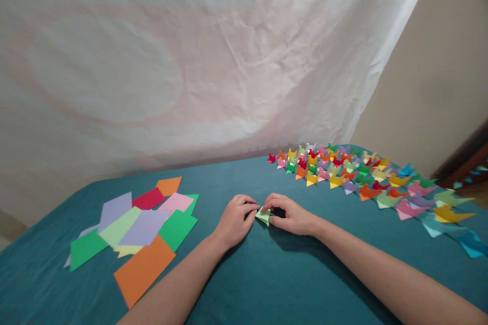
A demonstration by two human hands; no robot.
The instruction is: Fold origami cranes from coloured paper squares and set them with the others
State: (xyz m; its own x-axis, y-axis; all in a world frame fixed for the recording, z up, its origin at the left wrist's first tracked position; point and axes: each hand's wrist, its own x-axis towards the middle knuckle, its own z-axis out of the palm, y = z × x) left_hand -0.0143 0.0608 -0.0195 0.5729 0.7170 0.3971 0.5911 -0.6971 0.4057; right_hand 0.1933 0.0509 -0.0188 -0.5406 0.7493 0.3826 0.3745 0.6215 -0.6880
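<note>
A small piece of folded light green paper lies on the table between my two hands, in the middle of the head view. My left hand is closed at the paper's left edge, its thumb and fingertips pinching there. From the other side my right hand has its fingers curled onto the paper's top and right edge. The fingertips cover part of the folds, so the exact shape of the piece is hard to make out.
Loose sheets of coloured paper overlap in a pile on the left. Rows of folded paper birds in many colours stand on the right. A teal cloth covers the table, and a pale hanging sheet closes off the back.
</note>
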